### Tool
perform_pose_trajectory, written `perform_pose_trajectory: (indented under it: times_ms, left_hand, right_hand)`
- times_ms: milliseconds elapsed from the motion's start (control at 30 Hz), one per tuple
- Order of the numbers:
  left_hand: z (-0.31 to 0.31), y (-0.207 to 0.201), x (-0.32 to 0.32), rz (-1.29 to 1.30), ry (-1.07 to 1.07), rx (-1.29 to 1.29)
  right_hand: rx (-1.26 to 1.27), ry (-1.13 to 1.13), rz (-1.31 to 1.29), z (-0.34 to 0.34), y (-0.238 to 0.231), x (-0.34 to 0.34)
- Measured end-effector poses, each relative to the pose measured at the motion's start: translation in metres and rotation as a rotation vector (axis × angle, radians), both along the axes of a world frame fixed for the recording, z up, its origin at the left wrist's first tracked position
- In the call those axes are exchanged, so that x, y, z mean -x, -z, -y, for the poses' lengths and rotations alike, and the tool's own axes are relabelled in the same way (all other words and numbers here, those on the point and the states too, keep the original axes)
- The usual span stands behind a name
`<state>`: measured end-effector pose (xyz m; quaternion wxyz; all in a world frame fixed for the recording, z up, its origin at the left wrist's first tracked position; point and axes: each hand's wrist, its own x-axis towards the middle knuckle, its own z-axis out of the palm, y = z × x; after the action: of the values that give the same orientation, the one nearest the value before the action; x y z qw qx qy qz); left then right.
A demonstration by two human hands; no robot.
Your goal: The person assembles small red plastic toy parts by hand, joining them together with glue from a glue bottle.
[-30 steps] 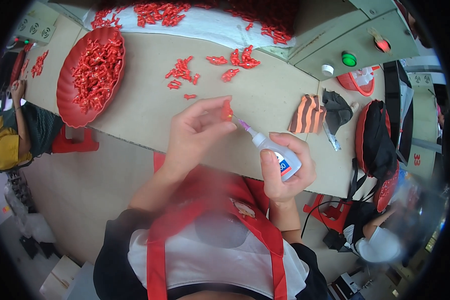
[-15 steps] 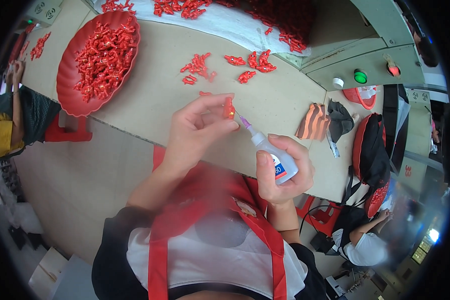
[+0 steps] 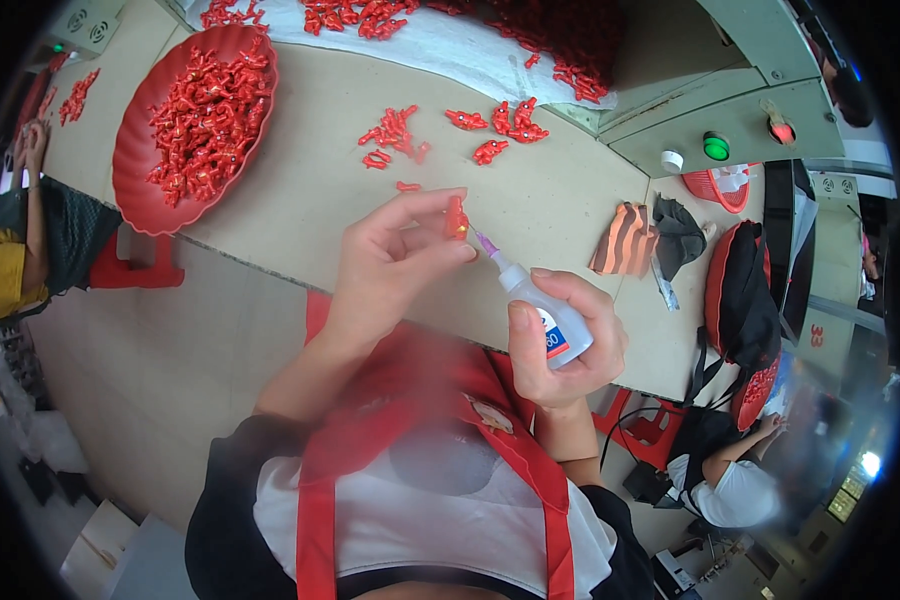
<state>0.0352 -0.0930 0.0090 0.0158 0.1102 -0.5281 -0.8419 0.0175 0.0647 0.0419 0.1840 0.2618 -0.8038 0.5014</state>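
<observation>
Between the thumb and fingers of my left hand (image 3: 395,255) is a small red plastic figure (image 3: 456,220), held up above the table's front edge. My right hand (image 3: 568,345) is wrapped round a translucent glue bottle (image 3: 550,310) with a purple needle tip (image 3: 487,245). The thin needle points at the figure's right side; whether it touches I cannot tell. Beyond my hands, loose red pieces (image 3: 395,130) lie in a small heap on the table, and several red figures (image 3: 492,150) lie to the right of them.
A red scalloped tray (image 3: 130,150) piled with red pieces stands at the left. White cloth (image 3: 420,45) with more pieces runs along the back, beside a green-grey machine housing (image 3: 730,125). Striped cloth (image 3: 625,240) and a black bag (image 3: 745,295) lie right. Co-workers sit at both sides.
Both hands hold nearly the same pose. The bottle has shifted very slightly left, toward the figure, and the whole view has moved a little.
</observation>
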Motion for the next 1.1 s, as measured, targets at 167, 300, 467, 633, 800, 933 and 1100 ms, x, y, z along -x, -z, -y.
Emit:
perform_pose_trajectory:
  times_ms: [167,300,467,633,800,933,1100]
  left_hand:
    - [0.0,0.001,-0.001,-0.002,0.003,0.0]
    - [0.001,-0.001,0.0,0.006,0.0,-0.008]
    - [0.0,-0.001,0.002,-0.016,0.009,0.01]
    - [-0.002,0.0,0.004,0.015,-0.045,-0.001]
    - [0.002,0.004,0.002,0.015,-0.05,-0.011]
    - [0.004,0.01,0.003,0.029,-0.002,-0.066]
    - [-0.004,0.012,0.01,0.15,0.145,-0.338]
  right_hand:
    - [-0.012,0.003,0.036,0.0,-0.001,-0.001]
    - [-0.011,-0.013,-0.005,0.0,0.0,0.0]
    - [-0.019,-0.009,0.021,0.001,-0.001,-0.001]
    - [-0.019,-0.047,0.018,0.0,-0.004,0.003]
    - [0.126,0.054,0.414,-0.011,0.0,0.0]
    - [0.475,0.14,0.7,-0.06,0.046,0.024]
    - [-0.551,0.636,0.119,-0.103,0.07,0.047]
